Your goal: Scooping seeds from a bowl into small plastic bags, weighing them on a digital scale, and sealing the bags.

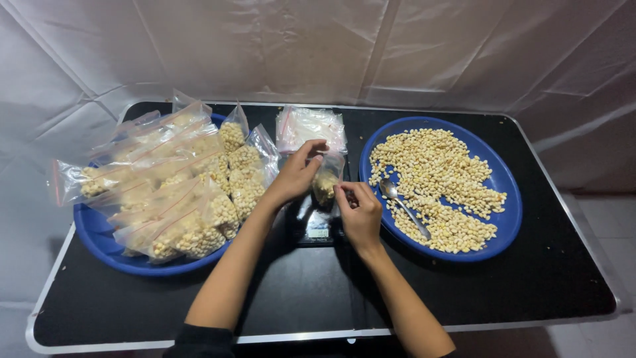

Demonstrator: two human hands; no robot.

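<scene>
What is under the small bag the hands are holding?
A small digital scale sits under the bag, which the left hand and right hand hold; only its front edge and display show. Its platform is covered.

Two blue trays, one spoon, one scale — filled bags too heaped to count.

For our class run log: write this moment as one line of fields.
left hand: holds small bag | right hand: pinches bag | under: scale | spoon: in right tray
</scene>
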